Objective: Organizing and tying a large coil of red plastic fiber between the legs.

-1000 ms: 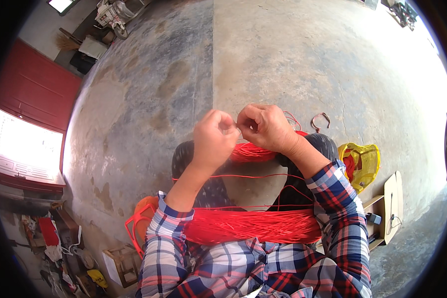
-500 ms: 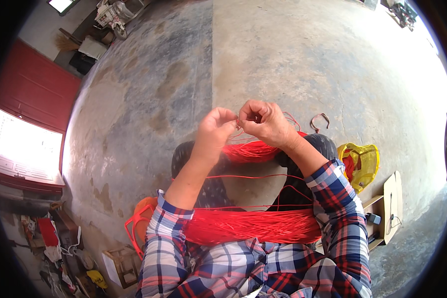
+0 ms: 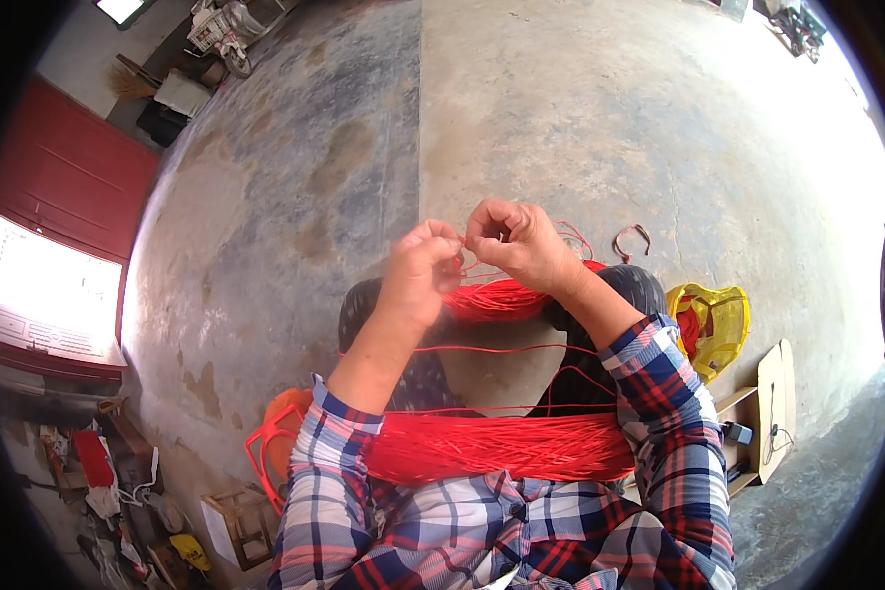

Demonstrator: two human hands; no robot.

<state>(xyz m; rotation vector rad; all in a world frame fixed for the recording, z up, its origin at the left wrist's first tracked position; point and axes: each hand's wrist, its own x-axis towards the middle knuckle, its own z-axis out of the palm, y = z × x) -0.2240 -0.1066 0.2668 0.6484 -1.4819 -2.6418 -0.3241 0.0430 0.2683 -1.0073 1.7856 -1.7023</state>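
My left hand (image 3: 420, 267) and my right hand (image 3: 514, 243) are raised close together above my knees, fingertips nearly touching, each pinching a thin red cord (image 3: 472, 264) between them. A bundle of red cords (image 3: 506, 297) lies across my knees just under the hands. A thicker bundle of the same red cords (image 3: 501, 447) rests across my lap, with single strands running up from it toward the hands. My sleeves are plaid.
A yellow plastic basket (image 3: 718, 320) sits on the floor to my right, beside a cardboard piece (image 3: 772, 408). An orange-red basket (image 3: 275, 452) is at my left hip. A small brownish loop (image 3: 631, 236) lies on the concrete floor (image 3: 580, 108). Clutter lines the left wall.
Both hands have shifted slightly while working the red cord between the fingertips; the left hand's fingers have drawn closer to the right hand. The bundles have stayed in place.
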